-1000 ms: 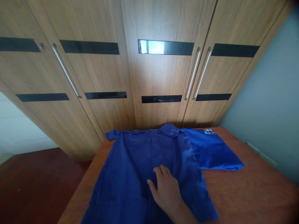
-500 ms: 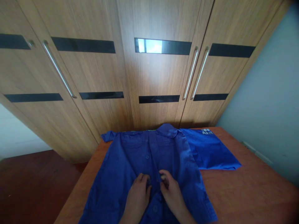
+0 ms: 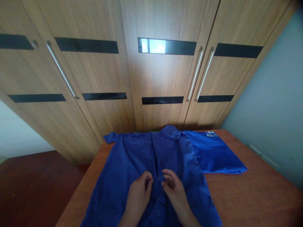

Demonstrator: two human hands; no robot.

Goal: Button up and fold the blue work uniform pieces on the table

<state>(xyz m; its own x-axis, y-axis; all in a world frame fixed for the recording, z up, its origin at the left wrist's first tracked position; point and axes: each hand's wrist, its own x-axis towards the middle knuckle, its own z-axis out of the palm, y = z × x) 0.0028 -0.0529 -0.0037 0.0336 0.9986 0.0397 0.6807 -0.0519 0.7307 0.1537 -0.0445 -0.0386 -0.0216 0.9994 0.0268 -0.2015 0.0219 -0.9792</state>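
A dark blue buttoned shirt (image 3: pixel 132 160) lies front side up, its collar (image 3: pixel 169 132) at the far end. My left hand (image 3: pixel 140 192) pinches the cloth just left of the front opening. On the other side, my right hand (image 3: pixel 174 190) has its thumb and fingers closed on the right front edge. Between my fingertips the two edges stand slightly apart, leaving a narrow gap. A button (image 3: pixel 150 158) shows above my hands, and a larger-looking button (image 3: pixel 158 213) lies below them. Whatever small part sits under my fingertips is too small to make out.
The shirt rests on a reddish-brown wooden table (image 3: pixel 234 195). A bright blue folded fabric piece (image 3: pixel 213 154) with pale lettering lies at the right, touching the shirt. Behind the table stands a wooden wardrobe (image 3: pixel 161 75) with metal handles. A pale wall (image 3: pixel 272 110) bounds the right side.
Both hands have shifted slightly away from me along the front opening. My left fingers now pinch the cloth more clearly, and the gap between the shirt's edges has widened a little.
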